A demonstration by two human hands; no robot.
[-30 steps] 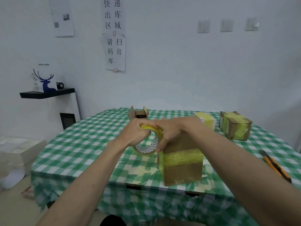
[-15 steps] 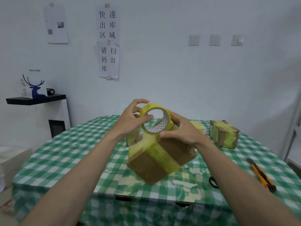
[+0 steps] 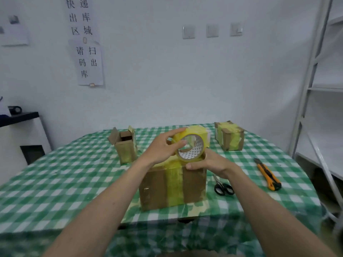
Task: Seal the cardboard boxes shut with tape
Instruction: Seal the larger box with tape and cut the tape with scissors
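Cardboard, brown and banded with yellow tape, forms the nearest box [image 3: 172,186], standing upright on a green-checked tablecloth [image 3: 55,182] near the table's front edge. Above its top, a roll of yellow tape [image 3: 190,148] is held on edge. The left hand [image 3: 163,151] pinches the roll's rim between thumb and fingers. The right hand [image 3: 211,164] lies on the box's top right corner beneath the roll, thumb along the front edge. Right of the box lie black scissors [image 3: 223,189] and an orange utility knife [image 3: 267,175]. Farther back stand an open box [image 3: 124,146] at left, a taped box [image 3: 229,136] at right, and another tape-covered box [image 3: 201,133] behind the roll.
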